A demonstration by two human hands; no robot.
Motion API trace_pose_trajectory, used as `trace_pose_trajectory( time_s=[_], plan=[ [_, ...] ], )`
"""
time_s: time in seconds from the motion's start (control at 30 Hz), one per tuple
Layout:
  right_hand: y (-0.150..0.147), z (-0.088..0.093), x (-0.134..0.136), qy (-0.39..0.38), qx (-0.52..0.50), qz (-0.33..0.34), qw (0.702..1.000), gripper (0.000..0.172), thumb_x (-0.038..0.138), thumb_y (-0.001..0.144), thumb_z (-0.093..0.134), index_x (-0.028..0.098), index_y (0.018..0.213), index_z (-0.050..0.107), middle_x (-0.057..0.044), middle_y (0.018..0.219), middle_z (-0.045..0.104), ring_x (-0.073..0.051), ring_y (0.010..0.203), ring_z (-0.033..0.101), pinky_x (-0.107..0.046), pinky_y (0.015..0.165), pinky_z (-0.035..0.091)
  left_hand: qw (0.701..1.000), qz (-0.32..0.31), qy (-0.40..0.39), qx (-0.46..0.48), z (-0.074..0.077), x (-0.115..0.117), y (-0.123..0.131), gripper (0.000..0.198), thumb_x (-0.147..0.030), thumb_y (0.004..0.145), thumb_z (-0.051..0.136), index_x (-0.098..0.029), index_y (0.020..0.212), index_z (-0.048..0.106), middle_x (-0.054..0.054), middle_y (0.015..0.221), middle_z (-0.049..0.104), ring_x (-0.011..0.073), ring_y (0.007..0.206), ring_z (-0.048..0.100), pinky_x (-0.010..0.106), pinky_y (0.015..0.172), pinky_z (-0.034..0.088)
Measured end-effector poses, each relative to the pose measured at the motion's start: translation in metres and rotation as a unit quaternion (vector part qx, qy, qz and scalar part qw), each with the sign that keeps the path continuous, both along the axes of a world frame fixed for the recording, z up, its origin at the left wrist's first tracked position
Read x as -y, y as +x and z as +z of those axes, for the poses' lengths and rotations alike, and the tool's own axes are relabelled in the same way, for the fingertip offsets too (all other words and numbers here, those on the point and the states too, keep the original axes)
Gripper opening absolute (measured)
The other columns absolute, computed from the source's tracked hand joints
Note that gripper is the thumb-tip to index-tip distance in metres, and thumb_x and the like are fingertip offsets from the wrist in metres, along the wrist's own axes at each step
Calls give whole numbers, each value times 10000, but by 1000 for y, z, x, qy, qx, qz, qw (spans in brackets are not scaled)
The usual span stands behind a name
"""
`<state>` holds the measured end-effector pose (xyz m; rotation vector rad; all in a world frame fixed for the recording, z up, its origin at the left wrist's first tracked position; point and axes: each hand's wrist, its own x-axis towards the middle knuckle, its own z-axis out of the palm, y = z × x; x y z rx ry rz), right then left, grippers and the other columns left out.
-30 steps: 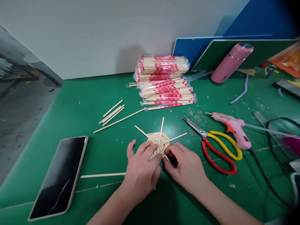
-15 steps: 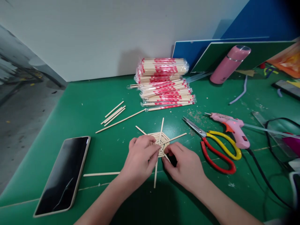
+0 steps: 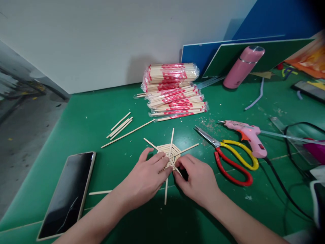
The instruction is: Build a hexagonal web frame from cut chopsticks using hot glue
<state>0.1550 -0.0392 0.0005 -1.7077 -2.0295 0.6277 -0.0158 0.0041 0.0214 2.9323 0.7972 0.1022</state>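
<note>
A web-shaped piece of wooden chopsticks (image 3: 177,149) lies on the green table, with long sticks crossing like spokes and shorter ones laid in rings between them. My left hand (image 3: 149,173) rests over its left side, fingers spread and fingertips pressing near the centre. At the lower right, my right hand (image 3: 199,178) pinches the end of one spoke between thumb and fingers. Part of the piece is hidden under my hands. Beyond it lie several cut sticks (image 3: 120,128) and one long stick (image 3: 128,133). Another stick (image 3: 100,192) runs partly under my left forearm.
Scissors (image 3: 223,152) with red and yellow handles lie right of my hands, beside a pink glue gun (image 3: 247,135) with a trailing black cord. Wrapped chopsticks (image 3: 175,89) are stacked at the back. A phone (image 3: 67,193) lies left; a pink bottle (image 3: 243,67) stands back right.
My left hand has flattened and spread its fingers over the piece, where they were bunched before. My right hand keeps its pinch at the spoke. The view has shifted slightly.
</note>
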Motion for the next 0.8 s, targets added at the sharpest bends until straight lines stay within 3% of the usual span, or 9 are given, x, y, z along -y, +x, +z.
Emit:
trace_pose_trajectory(
  time_s=[0.33,0.8],
  plan=[
    [1,-1,1,-1,1,0,1000,47,235,762,484,198,782,505,-12,766,555,-149,703,510,-235,605,344,999,-27,11,-42,6,-3,4,211,-162,797,431,-168,966,556,99,1035,576,249,1011,477,525,914,217],
    [0,1,-1,-11,1,-3,1000,36,230,755,492,201,772,506,-6,756,557,-146,696,513,-229,596,347,999,-27,10,-42,4,-4,6,193,-145,763,456,-167,925,558,81,995,583,239,975,488,540,918,199]
  ],
)
